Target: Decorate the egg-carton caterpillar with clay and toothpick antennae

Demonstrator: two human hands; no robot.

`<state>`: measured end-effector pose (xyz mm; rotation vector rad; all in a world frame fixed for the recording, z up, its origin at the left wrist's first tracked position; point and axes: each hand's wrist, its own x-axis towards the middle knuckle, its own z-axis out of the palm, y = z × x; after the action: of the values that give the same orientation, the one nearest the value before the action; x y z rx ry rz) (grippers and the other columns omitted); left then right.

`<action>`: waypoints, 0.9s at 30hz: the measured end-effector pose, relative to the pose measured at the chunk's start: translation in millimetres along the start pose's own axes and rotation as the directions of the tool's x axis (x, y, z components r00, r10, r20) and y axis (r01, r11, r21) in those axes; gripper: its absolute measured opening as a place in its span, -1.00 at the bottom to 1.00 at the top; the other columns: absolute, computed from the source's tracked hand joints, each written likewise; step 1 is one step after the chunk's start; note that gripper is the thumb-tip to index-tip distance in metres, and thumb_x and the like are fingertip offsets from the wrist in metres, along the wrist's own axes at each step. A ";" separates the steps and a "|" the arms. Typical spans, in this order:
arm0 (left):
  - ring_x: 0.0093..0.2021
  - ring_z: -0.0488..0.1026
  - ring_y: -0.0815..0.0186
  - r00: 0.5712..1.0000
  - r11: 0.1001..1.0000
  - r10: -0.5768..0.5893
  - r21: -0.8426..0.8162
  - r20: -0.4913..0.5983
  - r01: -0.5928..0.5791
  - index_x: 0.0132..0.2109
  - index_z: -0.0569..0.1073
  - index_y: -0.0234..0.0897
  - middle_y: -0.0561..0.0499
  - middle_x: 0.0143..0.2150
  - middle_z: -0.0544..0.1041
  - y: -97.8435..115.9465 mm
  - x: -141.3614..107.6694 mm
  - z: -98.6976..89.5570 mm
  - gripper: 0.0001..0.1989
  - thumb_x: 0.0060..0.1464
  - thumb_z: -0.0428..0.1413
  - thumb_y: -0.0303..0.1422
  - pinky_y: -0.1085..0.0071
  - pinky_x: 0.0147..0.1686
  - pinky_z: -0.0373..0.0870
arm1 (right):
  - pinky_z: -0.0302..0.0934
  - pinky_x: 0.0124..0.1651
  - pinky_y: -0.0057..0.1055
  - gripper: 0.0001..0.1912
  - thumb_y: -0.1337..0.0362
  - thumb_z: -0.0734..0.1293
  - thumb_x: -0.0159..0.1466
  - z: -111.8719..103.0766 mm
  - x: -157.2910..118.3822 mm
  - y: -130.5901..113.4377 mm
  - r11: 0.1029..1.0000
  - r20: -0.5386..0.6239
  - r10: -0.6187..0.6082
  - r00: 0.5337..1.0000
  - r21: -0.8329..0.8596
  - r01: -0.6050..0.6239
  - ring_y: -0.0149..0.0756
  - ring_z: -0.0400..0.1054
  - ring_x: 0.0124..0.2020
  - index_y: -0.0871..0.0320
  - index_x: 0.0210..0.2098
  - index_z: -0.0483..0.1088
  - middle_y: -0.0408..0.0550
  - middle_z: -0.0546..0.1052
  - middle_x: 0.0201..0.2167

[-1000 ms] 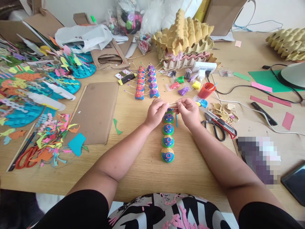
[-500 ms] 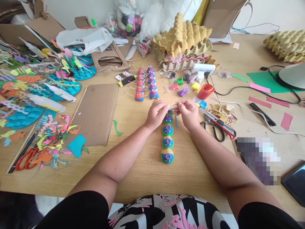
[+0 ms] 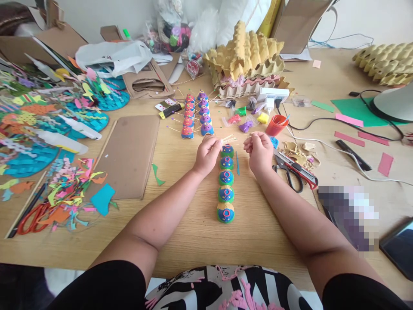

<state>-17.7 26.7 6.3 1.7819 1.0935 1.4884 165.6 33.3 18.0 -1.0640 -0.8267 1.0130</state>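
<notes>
At the far left of the wooden table point(image 3: 180, 241): a loose heap of multicoloured paper scraps point(image 3: 66, 193), with red-handled scissors point(image 3: 32, 219) at its near side and a white plastic glue bottle point(image 3: 61, 140) behind it.
Cardboard: a flat brown rectangular sheet point(image 3: 129, 159) lies right of the scraps.
Finished-looking pair: a red-and-blue painted bumpy strip point(image 3: 187, 116) stands beside a purple-and-blue one point(image 3: 204, 114), thin sticks jutting from both.
Left hand point(image 3: 206, 155): thumb and fingers pinched closed on a fanned bunch of thin pale wooden sticks point(image 3: 229, 140), their free ends pointing right, above the far end of the domes.
Domes: a row of five green-and-blue painted domes point(image 3: 226, 193) with pinkish-red rings runs lengthwise between the forearms.
Blue stick: a thin blue rod point(image 3: 238, 163) lies just right of the row.
Right hand point(image 3: 260, 150): apart from the bunch, fingers curled in towards the thumb; whether they grip anything cannot be told.
Right side: an orange-red plastic cup point(image 3: 277, 125), black-handled scissors point(image 3: 292, 176) and a red-and-grey box cutter point(image 3: 301, 170).
</notes>
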 end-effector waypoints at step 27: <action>-0.27 0.41 0.29 0.992 0.996 -0.079 0.028 -0.096 0.082 -0.36 0.44 -0.21 0.01 -0.37 0.46 -8.4 -2.0 5.7 -0.48 0.35 0.02 0.12 0.32 -0.17 0.35 | 0.26 -0.45 -0.48 -0.54 -0.19 0.50 0.18 12.2 -26.0 5.7 0.990 0.326 -0.070 0.943 -0.089 0.105 -0.50 0.35 -0.53 0.09 -0.30 0.53 -0.23 0.54 -0.54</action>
<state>-14.2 29.6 -3.0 1.6827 1.2281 1.5288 144.5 13.3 14.4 -0.9530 -1.1950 1.0929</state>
